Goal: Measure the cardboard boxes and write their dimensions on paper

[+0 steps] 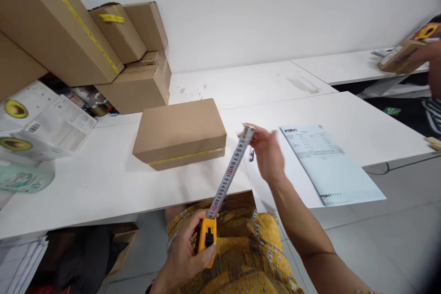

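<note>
Our left hand (189, 250) partly hides the tape measure (208, 227), nearer us than the brown carton (179, 128); left of that carton our view crops a teal container (27, 178), far right a co-worker's arm (434, 78).

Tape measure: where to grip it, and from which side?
Best by the blocky yellow case, probably from the near left, as the left hand holds it: the black button faces up there, and the thin blade extends forward and right, so stay off that end.

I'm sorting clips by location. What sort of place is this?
Probably a workroom or office where parcels are handled: stacked cardboard boxes, a closed carton and printed paperwork on white tables, and a pulled-out tape measure.
</note>
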Demonstrator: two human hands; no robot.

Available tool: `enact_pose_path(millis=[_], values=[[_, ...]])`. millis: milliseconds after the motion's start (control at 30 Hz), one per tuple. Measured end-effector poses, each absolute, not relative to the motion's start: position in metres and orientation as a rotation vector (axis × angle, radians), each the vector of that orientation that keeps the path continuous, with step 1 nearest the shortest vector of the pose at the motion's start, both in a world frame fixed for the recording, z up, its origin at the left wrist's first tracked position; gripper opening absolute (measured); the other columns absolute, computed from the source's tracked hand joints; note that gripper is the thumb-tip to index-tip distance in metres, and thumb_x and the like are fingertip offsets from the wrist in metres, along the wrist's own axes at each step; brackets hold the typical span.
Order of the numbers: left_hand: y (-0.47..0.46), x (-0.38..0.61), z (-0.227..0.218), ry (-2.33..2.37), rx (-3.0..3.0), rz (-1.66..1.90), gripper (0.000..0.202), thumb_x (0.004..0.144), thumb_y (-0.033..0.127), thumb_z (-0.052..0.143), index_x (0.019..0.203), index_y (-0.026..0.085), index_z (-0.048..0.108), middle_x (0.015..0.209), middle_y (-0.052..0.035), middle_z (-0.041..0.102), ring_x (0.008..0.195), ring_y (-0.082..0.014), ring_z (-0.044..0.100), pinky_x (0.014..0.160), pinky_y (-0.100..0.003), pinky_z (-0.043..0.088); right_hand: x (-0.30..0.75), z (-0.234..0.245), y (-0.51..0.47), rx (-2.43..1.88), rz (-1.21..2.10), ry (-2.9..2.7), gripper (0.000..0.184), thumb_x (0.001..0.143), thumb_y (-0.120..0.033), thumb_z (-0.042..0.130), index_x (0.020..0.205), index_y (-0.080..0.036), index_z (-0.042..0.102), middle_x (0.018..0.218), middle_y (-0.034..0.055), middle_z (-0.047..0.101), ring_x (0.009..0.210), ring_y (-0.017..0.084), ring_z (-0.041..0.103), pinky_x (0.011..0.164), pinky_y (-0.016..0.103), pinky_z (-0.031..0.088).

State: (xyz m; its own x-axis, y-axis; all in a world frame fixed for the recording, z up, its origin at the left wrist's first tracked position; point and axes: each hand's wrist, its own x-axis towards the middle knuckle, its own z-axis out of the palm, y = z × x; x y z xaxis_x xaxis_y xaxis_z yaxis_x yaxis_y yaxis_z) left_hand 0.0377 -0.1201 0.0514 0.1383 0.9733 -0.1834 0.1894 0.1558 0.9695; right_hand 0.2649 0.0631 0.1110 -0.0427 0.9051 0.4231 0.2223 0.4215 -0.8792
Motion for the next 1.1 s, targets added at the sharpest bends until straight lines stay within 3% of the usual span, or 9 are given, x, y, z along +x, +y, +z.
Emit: enact_pose_path(millis=[100,233,333,433,600,700,833,967,1100], values=[[-0.118,0.035,0.047,1.288,1.475,0.714,0.052,0.074,0.028,0.071,0.125,0.028,0.064,0.12,-0.0083,0.068,0.107,-0.0311,0.064,0.095,-0.042,0.051,0.299,0.119,0.035,-0.955,0.975,-1.382,0.063,0.096,-0.072,0.024,0.122,-0.033,0.066,0.082,0.0064,0.067,0.059,0.02,0.057,0.056,0.039,0.05],[-0.115,0.041,0.047,1.247,1.577,0.645,0.058,0.073,0.021,0.069,0.13,0.031,0.061,0.129,-0.0088,0.064,0.113,-0.0323,0.062,0.099,-0.044,0.049,0.326,0.115,0.009,-0.945,1.057,-1.305,0.03,0.091,-0.058,0.059,0.099,-0.031,0.07,0.069,0.0024,0.062,0.049,0.015,0.048,0.048,0.034,0.045],[-0.112,0.048,0.046,1.301,1.524,0.752,0.079,0.073,0.019,0.072,0.146,0.032,0.046,0.142,-0.0119,0.054,0.123,-0.0333,0.057,0.102,-0.045,0.047,0.328,0.106,0.001,-0.889,1.064,-1.354,0.021,0.093,-0.048,0.062,0.098,-0.031,0.072,0.075,0.0027,0.06,0.055,0.016,0.052,0.051,0.034,0.046],[-0.107,0.055,0.048,1.35,1.513,0.89,0.095,0.072,0.02,0.077,0.154,0.033,0.03,0.134,-0.012,0.055,0.12,-0.0311,0.059,0.099,-0.042,0.049,0.31,0.096,-0.009,-0.809,1.1,-1.528,0.018,0.094,-0.042,0.063,0.101,-0.031,0.074,0.079,0.0035,0.059,0.066,0.017,0.056,0.055,0.033,0.047],[-0.096,0.062,0.068,1.362,1.733,0.932,0.095,0.075,0.02,0.076,0.154,0.033,0.025,0.122,-0.0088,0.057,0.109,-0.027,0.064,0.093,-0.042,0.054,0.269,0.082,-0.03,-0.677,1.136,-1.758,0.023,0.096,-0.033,0.061,0.117,-0.03,0.07,0.096,0.0057,0.062,0.081,0.016,0.06,0.063,0.03,0.051],[-0.086,0.052,0.089,1.425,1.935,1.015,0.089,0.078,0.024,0.075,0.153,0.032,0.027,0.121,-0.0091,0.056,0.107,-0.027,0.064,0.09,-0.043,0.056,0.276,0.08,-0.015,-0.776,0.984,-1.749,0.022,0.095,-0.037,0.061,0.112,-0.026,0.069,0.102,0.0076,0.065,0.087,0.018,0.062,0.067,0.032,0.052],[-0.051,0.023,0.132,1.641,2.198,1.254,0.084,0.078,0.032,0.079,0.149,0.03,0.035,0.123,-0.0094,0.055,0.107,-0.0294,0.063,0.091,-0.047,0.056,0.317,0.073,0.058,-1.396,0.739,-1.526,0.034,0.096,-0.047,0.053,0.073,-0.023,0.054,0.07,0.0025,0.062,0.065,0.018,0.058,0.062,0.032,0.045],[0.009,0.001,0.177,2.017,2.34,1.144,0.07,0.083,0.038,0.074,0.144,0.03,0.042,0.124,-0.0095,0.054,0.114,-0.0328,0.059,0.095,-0.048,0.054,0.339,0.059,0.135,-1.99,0.537,-1.681,0.027,0.094,-0.047,0.052,0.082,-0.023,0.051,0.073,0.0047,0.065,0.072,0.023,0.061,0.066,0.033,0.04],[0.061,-0.006,0.194,2.265,2.342,0.799,0.054,0.086,0.038,0.067,0.137,0.029,0.052,0.121,-0.0103,0.054,0.112,-0.0357,0.059,0.089,-0.049,0.054,0.329,0.049,0.169,-2.169,0.461,-1.91,0.027,0.088,-0.044,0.06,0.099,-0.02,0.056,0.092,0.0118,0.07,0.085,0.028,0.064,0.068,0.034,0.041]])
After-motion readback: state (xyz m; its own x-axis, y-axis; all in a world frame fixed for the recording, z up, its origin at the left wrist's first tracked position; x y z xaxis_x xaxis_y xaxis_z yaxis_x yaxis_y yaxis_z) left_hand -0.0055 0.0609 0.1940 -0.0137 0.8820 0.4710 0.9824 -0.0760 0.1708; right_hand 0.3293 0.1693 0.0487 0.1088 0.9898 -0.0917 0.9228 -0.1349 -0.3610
